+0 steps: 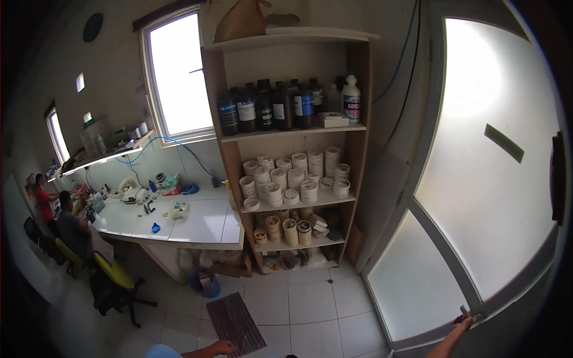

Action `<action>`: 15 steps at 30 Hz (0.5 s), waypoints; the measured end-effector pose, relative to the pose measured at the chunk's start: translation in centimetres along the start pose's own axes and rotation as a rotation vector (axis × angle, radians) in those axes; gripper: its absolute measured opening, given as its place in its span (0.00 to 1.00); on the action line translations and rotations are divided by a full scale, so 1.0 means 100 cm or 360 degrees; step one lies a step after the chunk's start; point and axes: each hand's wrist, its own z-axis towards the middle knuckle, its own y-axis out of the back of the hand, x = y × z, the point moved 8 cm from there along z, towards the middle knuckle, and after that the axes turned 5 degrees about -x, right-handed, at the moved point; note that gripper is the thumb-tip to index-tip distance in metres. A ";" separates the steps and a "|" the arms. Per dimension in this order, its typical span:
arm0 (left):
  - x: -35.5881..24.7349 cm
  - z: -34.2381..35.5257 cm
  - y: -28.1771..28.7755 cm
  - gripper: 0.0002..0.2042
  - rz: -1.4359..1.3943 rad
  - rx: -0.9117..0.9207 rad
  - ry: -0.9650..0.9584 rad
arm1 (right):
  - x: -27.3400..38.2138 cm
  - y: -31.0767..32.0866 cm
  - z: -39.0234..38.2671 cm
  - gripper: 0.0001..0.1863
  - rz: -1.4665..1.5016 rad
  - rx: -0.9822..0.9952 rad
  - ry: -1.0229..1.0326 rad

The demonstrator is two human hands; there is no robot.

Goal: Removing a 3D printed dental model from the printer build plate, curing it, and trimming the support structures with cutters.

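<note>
My right hand (463,323) is at the lower right, its fingers closed round the lever handle (465,311) of a door (418,274). The door has a grey frame and two frosted panes. Low in the picture, my left hand (223,346) hangs over the floor beside a dark striped mat (236,323). Its fingers are loosely bent and I see nothing in them. Part of a light blue sleeve shows at that arm's side.
Ahead stands a shelf unit (352,158) with dark bottles (279,110), a white jug (351,101) and many white round moulds (292,179). A white worktop (203,224) runs left, with a yellow chair (113,271), a blue bin (205,285) and two people (68,218) seated farther off.
</note>
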 end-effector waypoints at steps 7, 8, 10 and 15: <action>-0.056 -0.063 0.059 0.25 -0.0141 -0.0275 0.0095 | -0.073 -0.191 -0.067 0.13 -0.0023 0.0473 -0.0230; -0.067 -0.065 0.062 0.25 -0.0096 -0.0219 0.0186 | -0.072 -0.198 -0.067 0.13 -0.0012 0.0495 -0.0234; -0.088 -0.068 0.063 0.26 -0.0121 -0.0147 0.0266 | -0.072 -0.202 -0.064 0.14 0.0002 0.0521 -0.0241; -0.127 -0.067 0.045 0.26 0.0147 -0.0132 -0.0094 | -0.051 -0.166 -0.033 0.20 -0.0022 0.0518 -0.0150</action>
